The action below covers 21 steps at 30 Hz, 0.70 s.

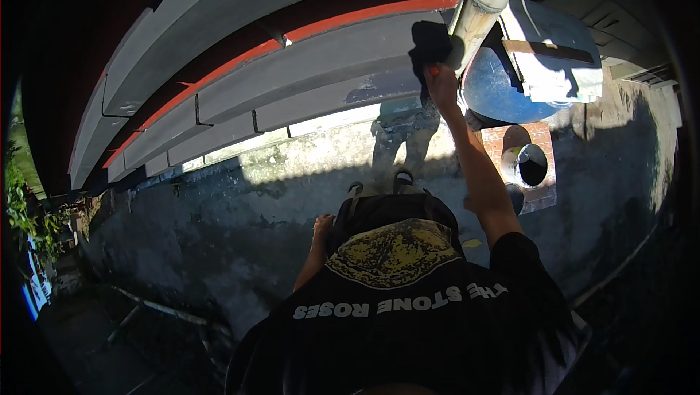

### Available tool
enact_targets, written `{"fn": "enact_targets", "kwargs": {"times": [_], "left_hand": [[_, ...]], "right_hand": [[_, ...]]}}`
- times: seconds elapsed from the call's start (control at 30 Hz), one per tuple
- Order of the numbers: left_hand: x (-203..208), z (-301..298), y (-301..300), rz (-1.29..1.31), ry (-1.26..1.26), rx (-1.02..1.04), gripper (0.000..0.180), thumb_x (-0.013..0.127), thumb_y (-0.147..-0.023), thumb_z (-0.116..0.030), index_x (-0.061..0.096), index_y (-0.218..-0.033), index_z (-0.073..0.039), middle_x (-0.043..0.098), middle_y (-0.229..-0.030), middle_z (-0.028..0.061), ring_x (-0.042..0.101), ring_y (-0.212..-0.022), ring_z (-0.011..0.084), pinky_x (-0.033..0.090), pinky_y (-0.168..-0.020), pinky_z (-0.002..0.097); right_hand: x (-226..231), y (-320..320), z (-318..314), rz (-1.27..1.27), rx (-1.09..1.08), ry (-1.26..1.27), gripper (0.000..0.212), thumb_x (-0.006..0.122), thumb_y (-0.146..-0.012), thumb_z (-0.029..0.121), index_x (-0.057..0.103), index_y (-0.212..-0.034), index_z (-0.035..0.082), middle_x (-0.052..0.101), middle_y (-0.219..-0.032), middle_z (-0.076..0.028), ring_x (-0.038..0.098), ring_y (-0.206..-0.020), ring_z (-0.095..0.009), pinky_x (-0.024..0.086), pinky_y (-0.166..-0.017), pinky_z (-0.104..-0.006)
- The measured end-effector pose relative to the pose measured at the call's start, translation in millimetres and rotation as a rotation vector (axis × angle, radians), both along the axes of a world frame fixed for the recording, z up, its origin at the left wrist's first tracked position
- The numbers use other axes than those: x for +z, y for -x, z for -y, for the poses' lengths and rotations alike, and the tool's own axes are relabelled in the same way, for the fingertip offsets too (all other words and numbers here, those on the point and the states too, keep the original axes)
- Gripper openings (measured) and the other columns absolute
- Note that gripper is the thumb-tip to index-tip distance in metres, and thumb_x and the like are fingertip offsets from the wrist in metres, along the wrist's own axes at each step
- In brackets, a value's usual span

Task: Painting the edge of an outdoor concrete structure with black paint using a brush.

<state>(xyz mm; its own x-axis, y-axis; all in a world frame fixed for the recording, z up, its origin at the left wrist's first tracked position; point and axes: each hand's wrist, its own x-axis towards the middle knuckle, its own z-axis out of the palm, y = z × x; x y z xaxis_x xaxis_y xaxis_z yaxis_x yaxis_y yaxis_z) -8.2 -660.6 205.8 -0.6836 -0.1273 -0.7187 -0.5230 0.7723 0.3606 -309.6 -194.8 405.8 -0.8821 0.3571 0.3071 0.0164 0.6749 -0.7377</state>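
My right arm reaches up and forward, and the right hand (442,87) is closed around a tool with an orange-red handle (435,71). Its working end is lost in a dark shape against the grey stepped wall (343,74), so its kind cannot be made out. A darker, wet-looking patch (372,87) marks the wall's lower band just left of this hand. Beside it on the right stands a pale pipe (483,12). Low by my left thigh hangs my left hand (322,227), near my dark shorts (394,209); its fingers are mostly hidden.
A blue drum (485,85) stands right of the pipe, with a white sheet (543,85) and a wooden strip (548,51) on top. Nearer, an open round container (530,165) rests on a brick-patterned sheet (543,198). Green plants (29,205) grow far left.
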Motion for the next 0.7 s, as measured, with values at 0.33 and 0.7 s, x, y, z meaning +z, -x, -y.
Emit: {"fn": "enact_targets", "kwargs": {"times": [0.33,0.7], "left_hand": [[7.0,2.2,-18.1,0.111,0.047,0.29,0.045,0.063,-0.081,-0.038,0.069,-0.115,-0.009,0.07,-0.11,0.0148,0.065,-0.108,0.0286,0.049,-0.09,0.039],[-38.8,11.4,-47.3,0.142,-0.016,0.353,0.045,0.062,-0.08,-0.038,0.069,-0.114,-0.01,0.07,-0.109,0.0127,0.067,-0.103,0.0257,0.051,-0.086,0.0376]], "right_hand": [[-25.2,6.3,158.6,-0.003,0.478,0.023,0.024,0.064,-0.087,0.015,0.068,-0.105,0.0,0.066,-0.096,-0.021,0.064,-0.085,-0.041,0.052,-0.077,-0.0449],[-20.7,3.6,9.7,0.24,0.412,-0.134,0.015,0.058,-0.09,0.01,0.066,-0.101,0.006,0.066,-0.09,-0.018,0.066,-0.082,-0.037,0.053,-0.071,-0.0465]]}}
